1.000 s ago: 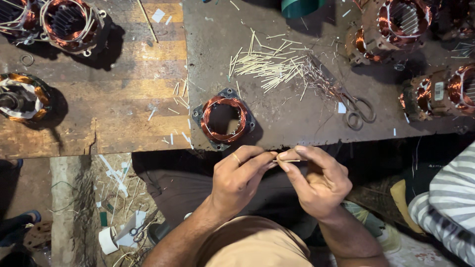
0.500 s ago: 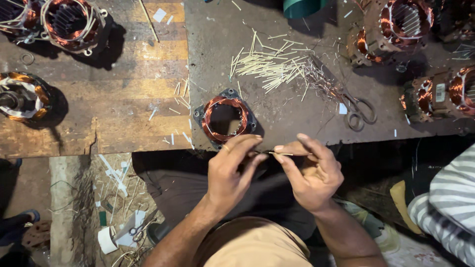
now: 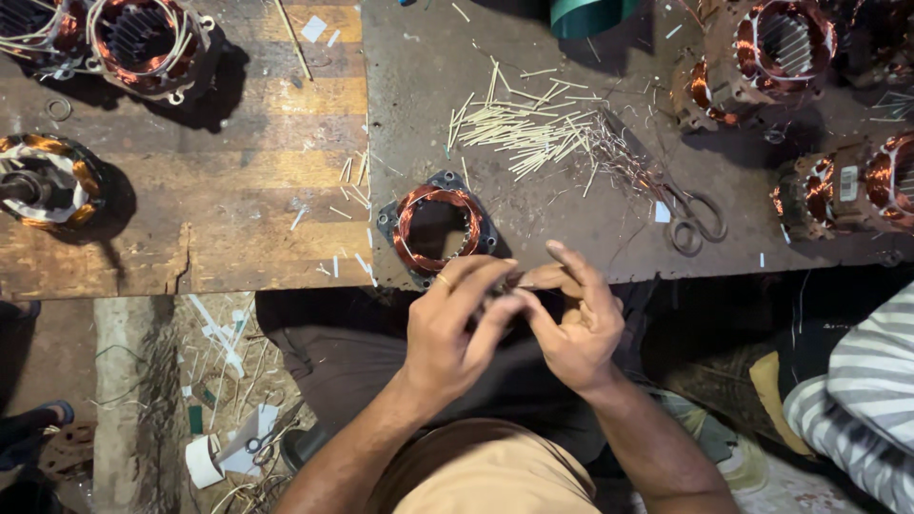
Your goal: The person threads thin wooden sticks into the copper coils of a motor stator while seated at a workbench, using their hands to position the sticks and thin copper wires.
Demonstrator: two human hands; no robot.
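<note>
Just below the near edge of the worn, dark-topped wooden desk (image 3: pixel 286 209), the left hand (image 3: pixel 455 328) and the right hand (image 3: pixel 574 328) are brought together, fingertips meeting over the person's lap. Between them they pinch a thin, pale sliver (image 3: pixel 529 278); most of it is hidden by the fingers, so what it is cannot be told, nor which hand bears the grip.

Directly above the hands, right at the desk's edge, lies a small square motor stator wound with copper wire (image 3: pixel 437 228); the left hand's fingertips come close to its lower corner without touching it. Up and to the right of that stator is a scattered heap of pale thin sticks (image 3: pixel 528 128), and further right a pair of grey metal scissors (image 3: pixel 693 221) lies near the edge. Bare desk separates the stator from the scissors, and a wider bare stretch of plank lies to its left. Larger copper-wound stators (image 3: pixel 143 43) stand well away in the desk's far corners. To the right of the hands, a striped sleeve (image 3: pixel 862 390) of another person sits well apart.
</note>
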